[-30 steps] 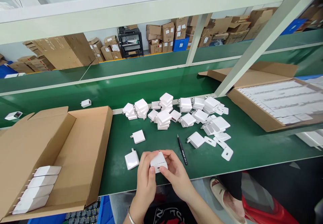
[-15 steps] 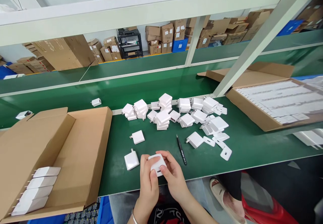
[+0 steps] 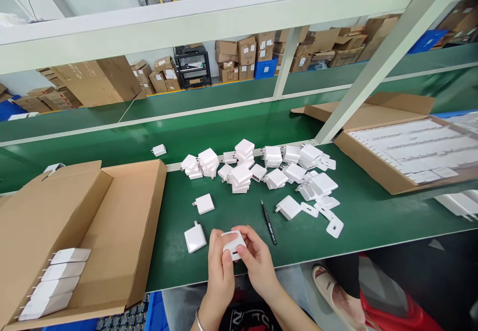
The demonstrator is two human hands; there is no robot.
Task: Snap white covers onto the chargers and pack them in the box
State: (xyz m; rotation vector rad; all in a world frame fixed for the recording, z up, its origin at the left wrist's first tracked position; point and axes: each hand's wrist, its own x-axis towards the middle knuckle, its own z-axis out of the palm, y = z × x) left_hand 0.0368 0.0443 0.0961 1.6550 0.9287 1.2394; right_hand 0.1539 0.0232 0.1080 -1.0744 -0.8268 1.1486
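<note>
Both hands hold one white charger (image 3: 233, 244) above the front edge of the green bench, its face with a dark port slot turned up toward me. My left hand (image 3: 219, 259) grips its left side, and my right hand (image 3: 256, 256) closes on the right side with the thumb near the slot. Left of my hands lie two loose chargers, a nearer one (image 3: 194, 237) and a farther one (image 3: 204, 204). Black tweezers (image 3: 268, 222) rest to the right. Beyond them spreads a heap of white chargers (image 3: 241, 174), with flat white cover plates (image 3: 335, 226) at its right.
An open cardboard box (image 3: 112, 241) on the left holds several chargers (image 3: 56, 286) in a row. Another cardboard box (image 3: 377, 171) on the right is filled with white pieces. A slanted white post (image 3: 369, 67) rises behind the bench. A person's sandalled foot (image 3: 336, 291) shows below right.
On the far belt, a white charger has moved right, and another behind the left box has shifted right too. My hands keep the same hold on the charger.
</note>
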